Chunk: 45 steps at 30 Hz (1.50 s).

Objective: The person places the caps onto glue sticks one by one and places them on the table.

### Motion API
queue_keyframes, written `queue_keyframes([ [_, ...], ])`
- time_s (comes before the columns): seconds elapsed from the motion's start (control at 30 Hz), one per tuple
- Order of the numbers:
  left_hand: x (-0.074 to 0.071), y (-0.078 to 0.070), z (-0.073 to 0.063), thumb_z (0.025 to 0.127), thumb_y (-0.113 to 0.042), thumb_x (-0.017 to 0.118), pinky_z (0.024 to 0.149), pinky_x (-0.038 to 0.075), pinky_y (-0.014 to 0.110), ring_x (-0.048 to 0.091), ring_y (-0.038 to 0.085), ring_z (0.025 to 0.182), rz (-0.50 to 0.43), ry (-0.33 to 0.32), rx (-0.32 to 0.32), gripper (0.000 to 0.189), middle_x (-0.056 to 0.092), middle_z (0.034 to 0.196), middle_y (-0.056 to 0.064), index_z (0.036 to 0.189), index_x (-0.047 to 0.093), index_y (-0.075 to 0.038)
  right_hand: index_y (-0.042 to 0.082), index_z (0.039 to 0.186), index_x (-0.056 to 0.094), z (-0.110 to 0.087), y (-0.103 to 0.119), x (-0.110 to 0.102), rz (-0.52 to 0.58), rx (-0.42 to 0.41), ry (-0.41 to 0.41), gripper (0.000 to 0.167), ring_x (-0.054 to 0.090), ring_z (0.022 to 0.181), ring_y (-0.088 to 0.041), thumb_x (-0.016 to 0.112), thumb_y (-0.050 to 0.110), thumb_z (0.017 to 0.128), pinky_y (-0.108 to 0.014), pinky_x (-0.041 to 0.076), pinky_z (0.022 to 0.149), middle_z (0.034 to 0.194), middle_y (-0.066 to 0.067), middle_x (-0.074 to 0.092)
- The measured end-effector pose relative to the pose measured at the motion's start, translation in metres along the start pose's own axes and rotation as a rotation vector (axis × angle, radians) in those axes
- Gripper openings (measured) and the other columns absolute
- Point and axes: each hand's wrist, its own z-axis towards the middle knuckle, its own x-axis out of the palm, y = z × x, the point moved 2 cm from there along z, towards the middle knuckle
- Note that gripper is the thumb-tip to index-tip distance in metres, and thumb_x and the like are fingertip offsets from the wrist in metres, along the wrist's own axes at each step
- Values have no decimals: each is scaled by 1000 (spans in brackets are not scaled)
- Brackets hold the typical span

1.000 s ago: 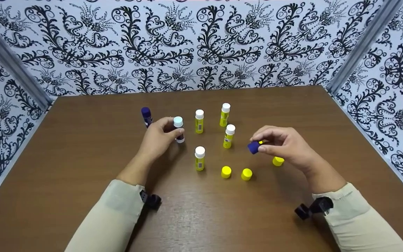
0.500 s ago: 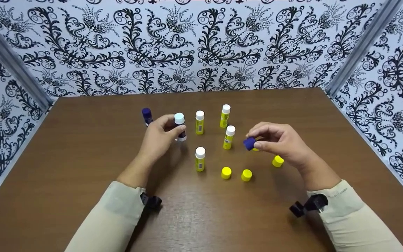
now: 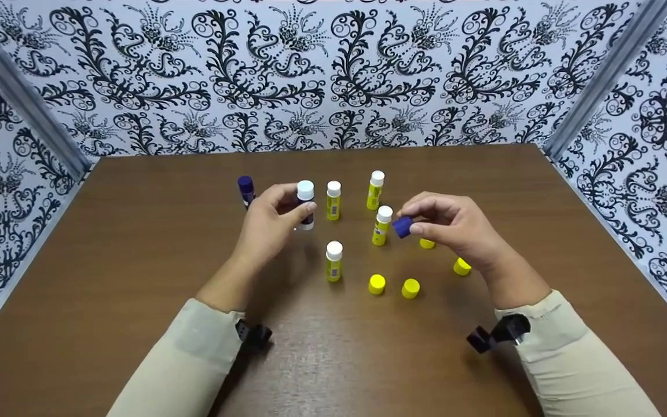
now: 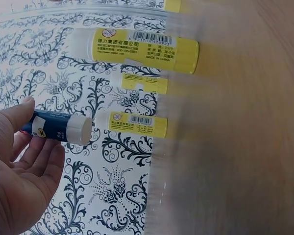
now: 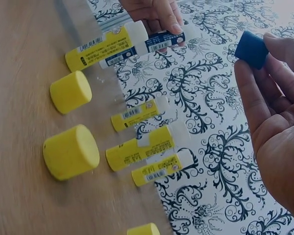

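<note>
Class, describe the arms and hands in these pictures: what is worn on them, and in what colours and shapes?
The left hand and right hand wear no gloves. The left sleeve and right sleeve are plain pale beige and reach the wrists. An angular black device sits at each wrist: left device, right device.

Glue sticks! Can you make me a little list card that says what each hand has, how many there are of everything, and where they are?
Left hand: holds a dark blue tube with a white top
Right hand: pinches a blue cap
Yellow tubes: four, upright, white tops showing
Yellow caps: four, on the table
Other blue tube: one, behind the left hand, blue top
Table: brown
</note>
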Motion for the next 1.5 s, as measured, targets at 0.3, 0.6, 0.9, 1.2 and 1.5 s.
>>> queue_keyframes([
  [0.3, 3, -5, -3, 93, -18, 79, 95, 60, 34, 72, 24, 111, -18, 5, 15, 35, 70, 118, 9, 126, 73, -9, 5, 113, 77, 1, -7, -2, -4, 14, -34, 27, 69, 98, -15, 67, -11, 93, -19, 59, 87, 116, -10, 72],
  [0.6, 8, -12, -8, 90, -17, 82, 87, 61, 31, 73, 21, 98, -58, 5, 5, 32, 75, 109, 8, 118, 69, -8, 3, 112, 77, 0, -5, -3, -14, 42, -81, 23, 69, 95, -18, 69, -8, 93, -19, 59, 83, 116, -12, 71],
  [0.9, 15, -16, -14, 91, -15, 81, 87, 61, 29, 72, 19, 97, -28, 34, 18, 30, 74, 110, 7, 117, 68, -8, 4, 112, 77, 0, -5, -1, 0, 48, -105, 26, 69, 98, -18, 68, -10, 92, -19, 59, 86, 116, -12, 70],
  [1.2, 21, -23, -19, 91, -15, 80, 86, 61, 29, 70, 19, 95, -21, 58, 31, 29, 73, 108, 7, 117, 69, -7, 2, 114, 76, 0, -6, 3, 4, 41, -130, 24, 69, 100, -22, 69, -7, 93, -23, 60, 87, 116, -14, 71],
  [1.5, 23, -30, -25, 91, -13, 81, 86, 61, 26, 70, 19, 96, -14, 85, 98, 31, 73, 109, 7, 119, 70, -6, 2, 113, 77, 1, -4, 8, 10, 28, -168, 23, 70, 101, -24, 70, -8, 93, -24, 60, 86, 116, -14, 72],
])
